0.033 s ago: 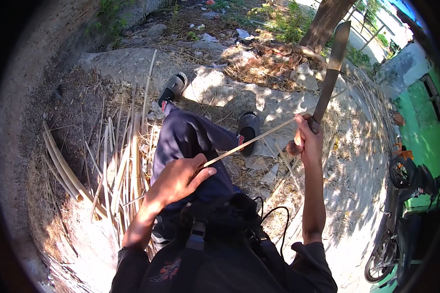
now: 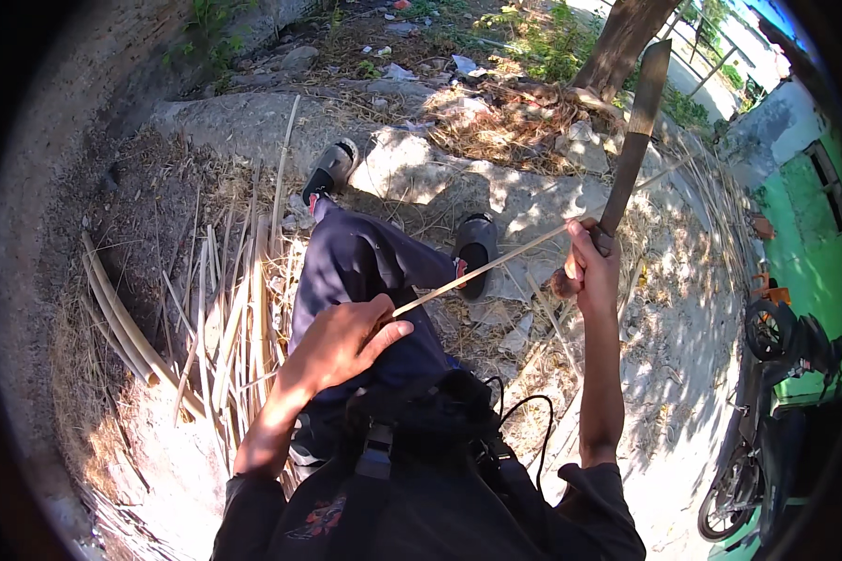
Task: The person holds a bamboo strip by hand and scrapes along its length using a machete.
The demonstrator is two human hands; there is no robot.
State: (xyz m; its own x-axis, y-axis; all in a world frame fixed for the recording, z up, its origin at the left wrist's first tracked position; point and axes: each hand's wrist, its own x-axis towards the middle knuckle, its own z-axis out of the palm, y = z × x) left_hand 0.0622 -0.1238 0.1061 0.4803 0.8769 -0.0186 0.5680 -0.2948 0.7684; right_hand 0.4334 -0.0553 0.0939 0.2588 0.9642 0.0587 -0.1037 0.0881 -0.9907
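Note:
My right hand [image 2: 595,279] is closed round the handle of a machete [image 2: 632,154], whose long dark blade points up and away to the right. A thin pale strip [image 2: 486,268], like split bamboo or cane, runs slantwise between my hands. Its lower part is pinched in my left hand [image 2: 344,338], held over my lap. At its upper part it meets the fingers of my right hand near the base of the blade, and it continues beyond towards the upper right. Whether those right fingers also grip the strip is hard to make out.
Several pale split strips [image 2: 260,309] lie left of my legs, with thicker curved lengths [image 2: 122,318] beside them. My shoes [image 2: 477,245] rest near a low stone ledge [image 2: 412,168]. A tree trunk [image 2: 627,42] stands far right. A motorcycle [image 2: 767,439] is by the green wall [image 2: 795,215].

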